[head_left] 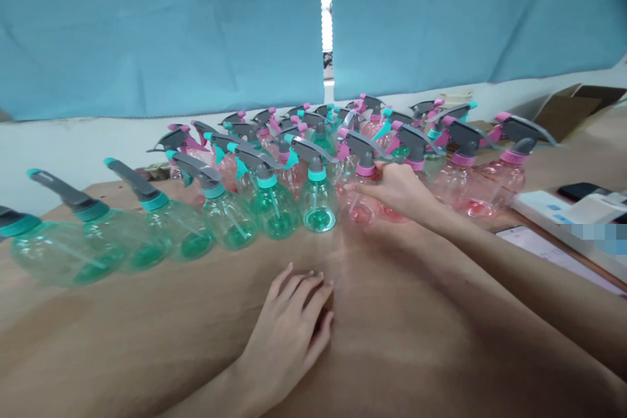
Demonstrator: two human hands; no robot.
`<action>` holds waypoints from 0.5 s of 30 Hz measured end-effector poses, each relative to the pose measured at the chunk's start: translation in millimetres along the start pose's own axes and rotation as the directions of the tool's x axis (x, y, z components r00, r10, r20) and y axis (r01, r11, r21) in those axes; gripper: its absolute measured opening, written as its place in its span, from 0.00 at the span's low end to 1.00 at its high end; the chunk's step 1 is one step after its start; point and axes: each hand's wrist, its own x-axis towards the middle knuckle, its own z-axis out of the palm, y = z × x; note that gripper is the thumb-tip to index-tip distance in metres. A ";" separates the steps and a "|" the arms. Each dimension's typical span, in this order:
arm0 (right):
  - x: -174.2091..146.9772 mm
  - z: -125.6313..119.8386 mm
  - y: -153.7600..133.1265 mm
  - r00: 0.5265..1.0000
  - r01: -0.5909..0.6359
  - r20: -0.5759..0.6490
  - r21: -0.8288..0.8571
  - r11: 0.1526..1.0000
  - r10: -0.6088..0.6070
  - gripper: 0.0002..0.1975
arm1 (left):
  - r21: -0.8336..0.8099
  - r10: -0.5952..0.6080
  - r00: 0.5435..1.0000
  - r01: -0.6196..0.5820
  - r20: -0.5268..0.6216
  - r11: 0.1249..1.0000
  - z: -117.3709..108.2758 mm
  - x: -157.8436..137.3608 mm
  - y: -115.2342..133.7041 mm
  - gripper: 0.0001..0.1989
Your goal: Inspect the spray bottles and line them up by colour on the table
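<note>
My right hand (394,184) reaches to the front row and has its thumb and fingers around the neck and upper body of a pink spray bottle (361,210), which stands upright on the table. Part of that bottle is hidden behind the hand. Just left of it stands a green spray bottle (318,206) with a turquoise collar and grey trigger head. Resting on the bare wood, my left hand (294,320) lies palm down with fingers spread, holding nothing, a short way in front of the green bottles.
More green bottles (191,232) line the front left, and pink ones (504,179) stand at the right. Several mixed bottles crowd behind. On the right lie a phone (536,245), a white device (553,209) and a cardboard box (571,111). A blue curtain (171,26) hangs behind the table.
</note>
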 end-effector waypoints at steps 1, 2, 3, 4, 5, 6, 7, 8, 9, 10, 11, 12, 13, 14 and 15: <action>-1.7 -1.2 -0.2 1.000 0.010 0.003 0.001 1.000 -0.010 0.25 | -0.025 -0.006 1.000 0.007 0.014 1.000 -1.1 0.6 0.8 0.13; -4.0 -2.5 -0.3 1.000 0.021 0.006 0.002 1.000 -0.021 0.25 | -0.052 -0.014 0.999 0.016 0.033 0.999 -1.9 1.0 1.7 0.13; -6.8 -3.8 -0.6 0.999 0.033 0.010 0.001 0.999 -0.033 0.25 | -0.077 -0.025 0.998 0.029 0.051 0.997 -2.5 1.3 2.6 0.13; -10.3 -5.4 -1.0 0.999 0.044 0.013 0.000 0.999 -0.044 0.25 | -0.102 -0.040 0.997 0.046 0.068 0.994 -2.7 1.4 3.6 0.13; -14.4 -7.2 -1.6 0.998 0.057 0.014 0.000 0.998 -0.057 0.25 | -0.123 -0.058 0.995 0.067 0.080 0.990 -2.5 1.3 4.5 0.13; -19.2 -9.3 -2.6 0.998 0.063 0.014 0.001 0.998 -0.063 0.24 | -0.142 -0.080 0.993 0.092 0.091 0.986 -2.1 1.2 5.5 0.13; -24.5 -11.6 -3.7 0.998 0.056 0.018 0.004 0.998 -0.056 0.23 | -0.161 -0.101 0.990 0.116 0.099 0.980 -1.4 1.2 6.4 0.13; -30.3 -14.1 -5.0 0.999 0.046 0.028 0.010 0.999 -0.046 0.22 | -0.179 -0.125 0.987 0.142 0.103 0.974 -0.7 1.3 7.2 0.13; -36.3 -16.4 -6.2 0.999 0.024 0.039 0.016 1.000 -0.024 0.21 | -0.197 -0.151 0.983 0.169 0.104 0.966 -0.1 1.8 7.9 0.14; -42.4 -18.6 -7.1 0.998 0.013 0.062 0.026 1.000 -0.014 0.20 | -0.216 -0.176 0.979 0.195 0.103 0.957 0.4 2.7 8.6 0.15; -48.5 -20.3 -7.6 0.997 0.027 0.077 0.035 0.999 -0.030 0.19 | -0.236 -0.202 0.974 0.221 0.100 0.946 0.7 4.1 9.2 0.16; -54.4 -21.5 -7.8 0.996 0.054 0.069 0.038 0.998 -0.056 0.19 | -0.255 -0.230 0.968 0.248 0.101 0.934 0.9 6.0 9.9 0.17; -60.0 -22.2 -7.6 0.994 0.089 0.065 0.044 0.995 -0.091 0.18 | -0.274 -0.257 0.961 0.276 0.103 0.921 0.8 8.4 10.7 0.19; -65.5 -22.6 -7.4 0.990 0.123 0.061 0.044 0.991 -0.126 0.18 | -0.293 -0.281 0.954 0.299 0.105 0.908 0.6 11.0 11.7 0.20; -70.8 -22.9 -7.3 0.986 0.154 0.052 0.053 0.987 -0.157 0.17 | -0.314 -0.297 0.949 0.316 0.107 0.895 0.5 13.7 13.1 0.22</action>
